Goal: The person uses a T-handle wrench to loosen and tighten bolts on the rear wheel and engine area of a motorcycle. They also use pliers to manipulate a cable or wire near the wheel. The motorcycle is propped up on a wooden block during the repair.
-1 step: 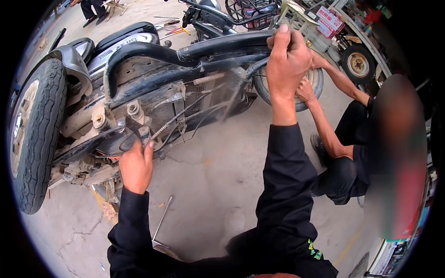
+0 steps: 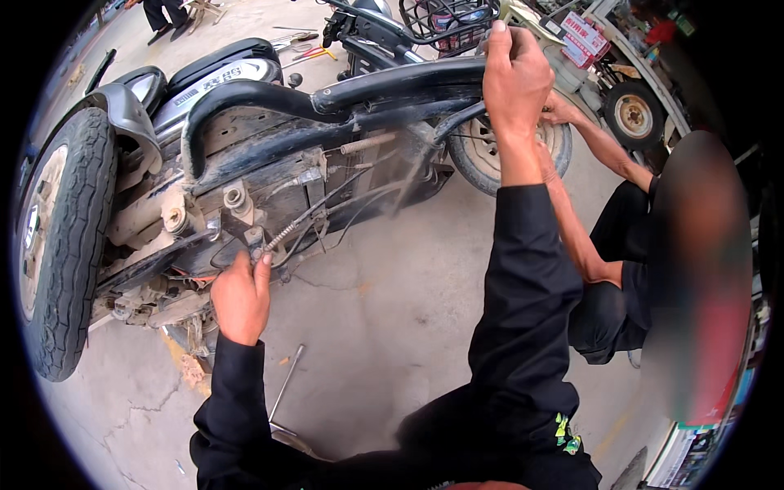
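A three-wheeled or similar small vehicle (image 2: 269, 155) lies on its side, its dirty underside toward me. My left hand (image 2: 241, 298) is closed in a pinch at the lower end of a cable with a coil spring (image 2: 286, 234), beside the brackets and bushings of the underside. Raised at the far end of the black tubular frame (image 2: 400, 80), my right hand (image 2: 516, 86) is closed with its thumb up. What it holds, if anything, is hidden. Behind it a co-worker's hand (image 2: 559, 109) is at the small wheel (image 2: 474, 155); their other hand is mostly covered by my wrist.
A large tyre (image 2: 73, 245) stands up at the left. A long metal tool (image 2: 286, 384) lies on the concrete near me. The co-worker crouches at the right. Beyond the vehicle are tools with red handles (image 2: 314, 54), a black wire basket (image 2: 449, 28) and a spare wheel (image 2: 634, 114).
My right hand has shifted a little to the right and upward. The left hand stays at the cable end. One of the co-worker's hands is now hidden behind my wrist.
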{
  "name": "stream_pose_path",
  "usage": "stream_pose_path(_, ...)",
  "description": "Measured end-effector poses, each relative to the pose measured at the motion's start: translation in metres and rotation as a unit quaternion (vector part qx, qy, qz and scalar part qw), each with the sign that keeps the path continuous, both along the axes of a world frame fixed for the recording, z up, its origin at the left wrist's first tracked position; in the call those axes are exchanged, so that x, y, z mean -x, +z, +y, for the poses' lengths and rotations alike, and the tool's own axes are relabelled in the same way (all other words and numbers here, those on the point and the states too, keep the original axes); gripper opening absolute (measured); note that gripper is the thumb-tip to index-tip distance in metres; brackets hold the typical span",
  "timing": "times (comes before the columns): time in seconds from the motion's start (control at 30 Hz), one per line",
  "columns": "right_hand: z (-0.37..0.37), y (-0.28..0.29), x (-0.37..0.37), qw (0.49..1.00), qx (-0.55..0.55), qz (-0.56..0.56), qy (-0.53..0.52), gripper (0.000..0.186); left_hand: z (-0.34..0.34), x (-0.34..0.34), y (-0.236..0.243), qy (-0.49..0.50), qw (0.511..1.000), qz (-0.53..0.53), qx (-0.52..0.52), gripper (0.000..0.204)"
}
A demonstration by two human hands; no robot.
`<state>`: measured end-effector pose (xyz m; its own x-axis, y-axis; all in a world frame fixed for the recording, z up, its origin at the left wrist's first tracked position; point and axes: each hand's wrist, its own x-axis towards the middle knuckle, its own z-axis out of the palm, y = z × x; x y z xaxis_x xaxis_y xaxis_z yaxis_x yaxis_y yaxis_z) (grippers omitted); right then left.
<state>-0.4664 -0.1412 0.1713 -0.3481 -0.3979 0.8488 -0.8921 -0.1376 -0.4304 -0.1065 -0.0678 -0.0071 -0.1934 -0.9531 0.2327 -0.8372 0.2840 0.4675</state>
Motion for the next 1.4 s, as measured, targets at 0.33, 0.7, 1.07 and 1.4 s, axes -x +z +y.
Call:
stream_pose_path(0.33,-0.183,0.022,0.199,0.792,-0.515,0.303,0.129,0.057,0.033,0.031,0.073,0.151,0.975,-0.161,-0.003,0.030)
stream_pose_path(0.7,-0.117,0.026,0.214,0.859,-0.462,0.158,0.152,0.061,-0.038,0.248,0.157,-0.031,0.940,-0.027,0.340,0.045)
stream_pose_path(1.07,-0.107,-0.002,0.236,0.878,-0.404,-0.029,0.254,0.054,-0.093,0.268,0.122,0.052,0.950,-0.070,0.301,0.044)
stream_pose_path(1.4,-0.145,-0.009,0.299,0.852,-0.463,0.042,0.240,0.050,-0.089,0.273,0.125,0.013,0.962,-0.053,0.266,0.049)
